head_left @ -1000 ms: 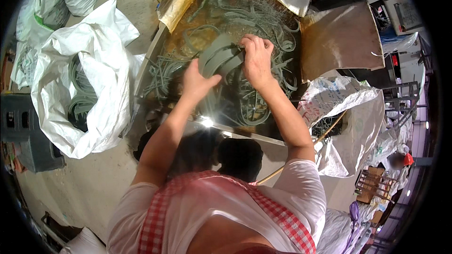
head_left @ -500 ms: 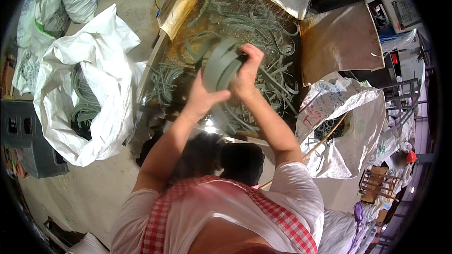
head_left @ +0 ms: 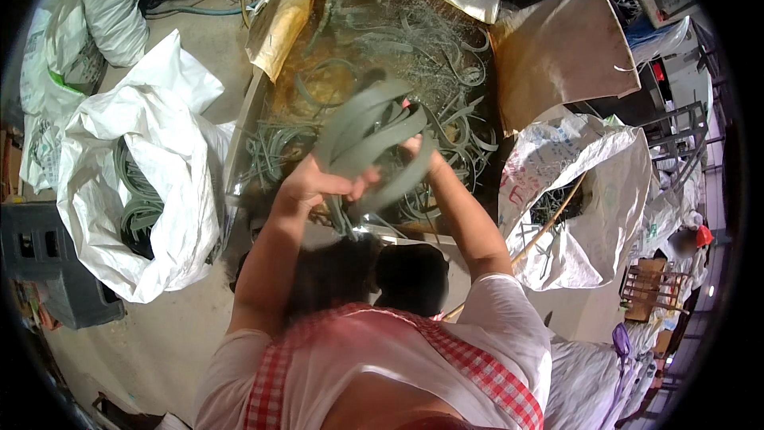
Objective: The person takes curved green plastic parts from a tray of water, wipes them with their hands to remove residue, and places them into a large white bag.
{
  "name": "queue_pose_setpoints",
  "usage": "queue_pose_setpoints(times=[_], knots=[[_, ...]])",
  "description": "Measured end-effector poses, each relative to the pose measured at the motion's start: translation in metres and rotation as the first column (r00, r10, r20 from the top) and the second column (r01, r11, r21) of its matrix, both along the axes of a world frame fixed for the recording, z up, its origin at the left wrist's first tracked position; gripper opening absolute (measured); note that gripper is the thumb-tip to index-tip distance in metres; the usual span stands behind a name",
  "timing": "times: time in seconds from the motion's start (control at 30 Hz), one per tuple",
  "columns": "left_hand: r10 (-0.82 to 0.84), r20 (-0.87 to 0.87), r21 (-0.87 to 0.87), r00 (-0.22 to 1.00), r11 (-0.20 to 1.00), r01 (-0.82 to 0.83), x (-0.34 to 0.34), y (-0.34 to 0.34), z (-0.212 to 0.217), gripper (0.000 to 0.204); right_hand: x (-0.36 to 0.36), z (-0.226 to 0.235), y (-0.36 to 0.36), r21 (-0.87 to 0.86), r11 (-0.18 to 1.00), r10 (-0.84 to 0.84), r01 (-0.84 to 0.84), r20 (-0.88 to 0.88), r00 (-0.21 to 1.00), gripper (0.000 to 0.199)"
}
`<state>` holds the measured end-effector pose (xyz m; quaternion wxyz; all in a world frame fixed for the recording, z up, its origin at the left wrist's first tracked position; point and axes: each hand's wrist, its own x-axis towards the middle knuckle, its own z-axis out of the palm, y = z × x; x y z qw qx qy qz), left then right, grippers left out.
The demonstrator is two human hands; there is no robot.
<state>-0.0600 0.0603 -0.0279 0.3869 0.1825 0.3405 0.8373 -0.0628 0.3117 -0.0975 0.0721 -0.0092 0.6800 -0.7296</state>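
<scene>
A bundle of looped grey-green flexible strips [head_left: 358,123], which look like rubber, is held up in front of me above a wide shallow tub [head_left: 243,137]. My left hand [head_left: 312,183] grips its near left side, with thumb and fingertips around the lower loops. On the right side, my right hand [head_left: 422,151] is closed on the bundle, partly hidden behind the loops. Some loops hang loosely and are blurred by motion. Below, many loose strips [head_left: 465,131] lie in the tub in brownish liquid.
A white woven sack [head_left: 87,207] at left holds coiled strips [head_left: 137,191]. Another open sack [head_left: 625,191] at right contains thin scraps, and a thin stick [head_left: 549,227] leans there. A brown board [head_left: 565,52] stands beside the tub. A dark plastic stool [head_left: 68,287] sits far left.
The bundle has turned and its loops have spread wider and lower. My left hand has moved slightly left and down; my right hand has dropped and is now more hidden by the loops.
</scene>
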Motion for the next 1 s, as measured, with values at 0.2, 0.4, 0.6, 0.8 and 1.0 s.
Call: queue_pose_setpoints(times=[0.2, 0.4, 0.6, 0.8, 1.0], knots=[[0.053, 0.189, 0.305, 0.980, 0.946, -0.110, 0.002, -0.008, -0.026, 0.061, 0.000, 0.060, -0.014, -0.210, 0.971, 0.125, -0.112, 0.050, 0.991, 0.070], [0.082, 0.101, 0.141, 0.992, 0.985, -0.095, -0.001, 0.003, -0.033, 0.058, -0.012, 0.038, -0.021, 0.344, 0.936, -0.088, 0.076, 0.018, 0.996, 0.028], [0.094, 0.084, 0.134, 0.992, 0.985, -0.105, 0.000, 0.013, -0.012, 0.069, -0.025, 0.015, -0.036, 0.524, 0.797, -0.274, 0.299, -0.127, 0.953, 0.026], [0.101, 0.105, 0.089, 0.989, 0.990, -0.110, 0.000, 0.006, -0.002, 0.078, -0.011, 0.042, -0.031, 0.403, 0.899, -0.179, 0.171, -0.019, 0.984, 0.054], [-0.081, 0.164, 0.403, 0.983, 0.915, 0.008, -0.003, -0.006, -0.022, 0.048, 0.005, 0.054, 0.011, -0.128, 0.954, 0.288, -0.271, 0.141, 0.947, 0.076]])
